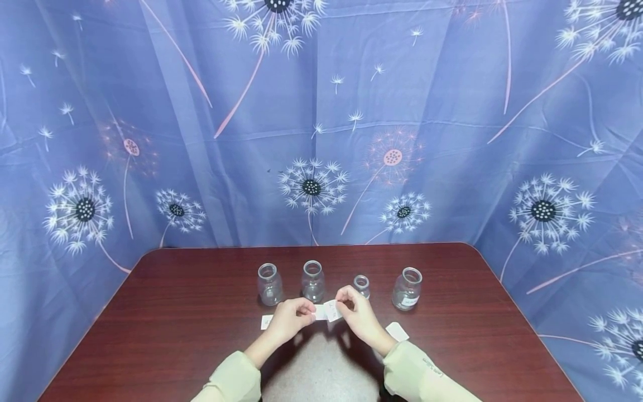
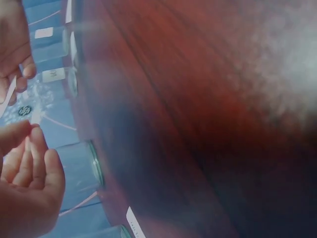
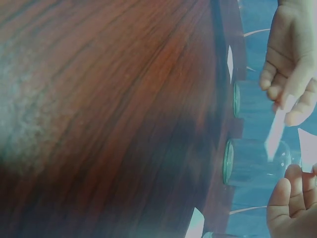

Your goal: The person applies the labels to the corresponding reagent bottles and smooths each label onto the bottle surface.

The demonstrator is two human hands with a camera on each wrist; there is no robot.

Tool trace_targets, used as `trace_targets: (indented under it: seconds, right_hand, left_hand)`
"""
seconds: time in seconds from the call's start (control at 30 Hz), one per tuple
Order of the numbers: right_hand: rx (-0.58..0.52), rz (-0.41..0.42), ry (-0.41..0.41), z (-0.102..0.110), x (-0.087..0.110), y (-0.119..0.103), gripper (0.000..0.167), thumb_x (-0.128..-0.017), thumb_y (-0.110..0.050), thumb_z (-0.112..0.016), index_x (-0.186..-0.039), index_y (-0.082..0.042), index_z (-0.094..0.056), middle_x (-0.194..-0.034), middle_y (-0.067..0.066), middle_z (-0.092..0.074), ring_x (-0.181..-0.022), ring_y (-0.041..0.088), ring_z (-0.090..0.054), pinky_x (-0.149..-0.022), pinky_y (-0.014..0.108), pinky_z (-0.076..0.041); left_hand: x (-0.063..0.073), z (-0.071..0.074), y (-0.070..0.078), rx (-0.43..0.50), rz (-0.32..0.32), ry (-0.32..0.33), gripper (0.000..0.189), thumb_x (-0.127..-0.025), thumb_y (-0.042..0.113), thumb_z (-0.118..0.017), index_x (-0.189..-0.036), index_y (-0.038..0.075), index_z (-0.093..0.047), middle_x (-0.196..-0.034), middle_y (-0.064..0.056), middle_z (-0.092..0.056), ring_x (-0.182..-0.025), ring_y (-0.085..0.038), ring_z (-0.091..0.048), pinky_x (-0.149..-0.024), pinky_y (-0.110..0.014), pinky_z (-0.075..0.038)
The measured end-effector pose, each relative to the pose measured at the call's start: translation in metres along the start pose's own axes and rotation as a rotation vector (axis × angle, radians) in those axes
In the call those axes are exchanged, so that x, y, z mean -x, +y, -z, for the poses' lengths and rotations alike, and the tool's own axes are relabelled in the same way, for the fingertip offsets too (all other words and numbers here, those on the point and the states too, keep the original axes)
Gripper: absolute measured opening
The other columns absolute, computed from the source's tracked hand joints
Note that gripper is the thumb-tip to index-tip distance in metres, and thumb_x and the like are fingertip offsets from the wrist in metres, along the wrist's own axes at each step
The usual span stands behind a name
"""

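My left hand [image 1: 290,320] pinches a small white paper label [image 1: 320,313] between thumb and fingertips. Close beside it, my right hand [image 1: 358,317] pinches another white label [image 1: 332,310] with faint writing; the two pieces overlap in the head view. From the right wrist, the left hand's label [image 3: 275,135] appears as a narrow strip, apart from the right hand's piece [image 3: 307,148]. Behind the hands stand two clear glass jars [image 1: 270,286] [image 1: 313,283] and a smaller jar [image 1: 361,284], partly hidden by the right hand. The left wrist view shows a white label [image 2: 53,75] on one jar.
At the right stands a glass jar [image 1: 407,290] with a white label on its side. White paper pieces lie on the dark red wooden table [image 1: 150,324]: one [image 1: 267,321] by the left hand, another [image 1: 397,331] beside the right forearm. A blue dandelion-print cloth [image 1: 241,167] surrounds the table.
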State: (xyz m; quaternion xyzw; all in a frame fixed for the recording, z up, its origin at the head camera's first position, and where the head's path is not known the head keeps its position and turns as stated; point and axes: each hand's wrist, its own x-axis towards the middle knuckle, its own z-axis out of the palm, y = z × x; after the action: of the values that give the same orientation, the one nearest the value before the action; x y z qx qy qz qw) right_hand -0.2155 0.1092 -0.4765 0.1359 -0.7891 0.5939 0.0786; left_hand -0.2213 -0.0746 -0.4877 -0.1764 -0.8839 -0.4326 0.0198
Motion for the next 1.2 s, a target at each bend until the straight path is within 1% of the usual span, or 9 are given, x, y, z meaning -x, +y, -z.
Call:
trace_targets:
  seconds: [0.2,0.3,0.5,0.7,0.8,0.9,1.03,1.13,1.2]
  right_hand:
    - [0.014,-0.011,-0.006,0.005,0.006,-0.024,0.01,-0.075,0.012,-0.052,-0.081,0.004,-0.053,-0.073,0.014,-0.054,-0.07,0.009,-0.048,-0.066,0.02,-0.039]
    - [0.046,-0.02,-0.01,0.006,0.008,-0.031,0.01,-0.075,0.012,-0.053,-0.082,0.005,-0.053,-0.075,0.015,-0.056,-0.072,0.01,-0.049,-0.067,0.02,-0.039]
    - [0.065,-0.038,-0.017,0.007,0.009,-0.031,0.009,-0.076,0.011,-0.052,-0.083,0.005,-0.054,-0.075,0.015,-0.057,-0.071,0.01,-0.049,-0.066,0.019,-0.039]
    - [0.061,0.005,-0.021,0.007,0.01,-0.026,0.009,-0.075,0.013,-0.052,-0.082,0.006,-0.053,-0.073,0.017,-0.057,-0.066,0.009,-0.048,-0.061,0.019,-0.039]
    - [0.061,0.019,-0.027,0.006,0.01,-0.024,0.01,-0.074,0.013,-0.052,-0.081,0.006,-0.053,-0.073,0.019,-0.057,-0.066,0.008,-0.048,-0.061,0.019,-0.039]
    - [0.056,0.017,-0.042,0.006,0.01,-0.023,0.009,-0.075,0.013,-0.052,-0.081,0.007,-0.053,-0.074,0.02,-0.057,-0.066,0.007,-0.048,-0.061,0.017,-0.039]
    - [0.046,0.021,-0.079,0.007,0.01,-0.023,0.008,-0.076,0.012,-0.051,-0.082,0.008,-0.054,-0.075,0.022,-0.058,-0.067,0.009,-0.049,-0.062,0.019,-0.041]
    - [0.051,0.048,-0.112,0.007,0.01,-0.023,0.008,-0.076,0.012,-0.051,-0.082,0.008,-0.055,-0.076,0.022,-0.058,-0.068,0.009,-0.05,-0.062,0.02,-0.041]
    - [0.054,0.072,-0.137,0.007,0.011,-0.024,0.008,-0.076,0.012,-0.051,-0.083,0.007,-0.055,-0.076,0.021,-0.059,-0.069,0.009,-0.05,-0.063,0.021,-0.042]
  left_hand:
    - [-0.003,-0.003,-0.005,-0.145,0.009,-0.017,0.008,-0.07,0.01,-0.067,-0.077,0.011,-0.062,-0.068,0.0,-0.066,-0.054,-0.003,-0.055,-0.056,-0.019,-0.043]
    - [-0.003,-0.003,-0.006,-0.218,0.015,-0.034,0.007,-0.069,0.011,-0.067,-0.075,0.012,-0.062,-0.068,0.001,-0.066,-0.057,-0.005,-0.057,-0.057,-0.022,-0.043]
    - [-0.003,-0.003,-0.008,-0.34,0.038,-0.061,0.01,-0.067,0.015,-0.068,-0.075,0.016,-0.063,-0.071,0.002,-0.066,-0.064,-0.012,-0.06,-0.053,-0.025,-0.041]
    - [-0.003,-0.002,-0.011,-0.434,0.067,-0.082,0.012,-0.066,0.017,-0.07,-0.076,0.021,-0.066,-0.073,0.004,-0.067,-0.066,-0.015,-0.062,-0.05,-0.027,-0.04]
    - [-0.005,0.001,-0.011,-0.452,0.069,-0.075,0.012,-0.066,0.018,-0.07,-0.076,0.022,-0.066,-0.072,0.006,-0.066,-0.066,-0.014,-0.061,-0.051,-0.028,-0.04]
    - [-0.007,0.002,-0.007,-0.431,0.037,-0.035,0.011,-0.068,0.02,-0.069,-0.079,0.02,-0.066,-0.073,0.007,-0.063,-0.068,-0.012,-0.059,-0.052,-0.027,-0.04]
    - [-0.01,0.003,0.001,-0.298,-0.077,0.04,0.011,-0.076,0.021,-0.065,-0.085,0.014,-0.067,-0.076,0.004,-0.064,-0.069,-0.009,-0.058,-0.058,-0.023,-0.043]
    - [-0.011,0.001,0.009,-0.176,-0.145,0.048,0.012,-0.079,0.02,-0.063,-0.087,0.011,-0.066,-0.078,0.002,-0.065,-0.069,-0.007,-0.057,-0.062,-0.02,-0.043]
    - [-0.011,-0.002,0.012,-0.117,-0.163,0.032,0.012,-0.078,0.018,-0.063,-0.086,0.01,-0.066,-0.077,0.002,-0.065,-0.068,-0.005,-0.056,-0.061,-0.019,-0.044]
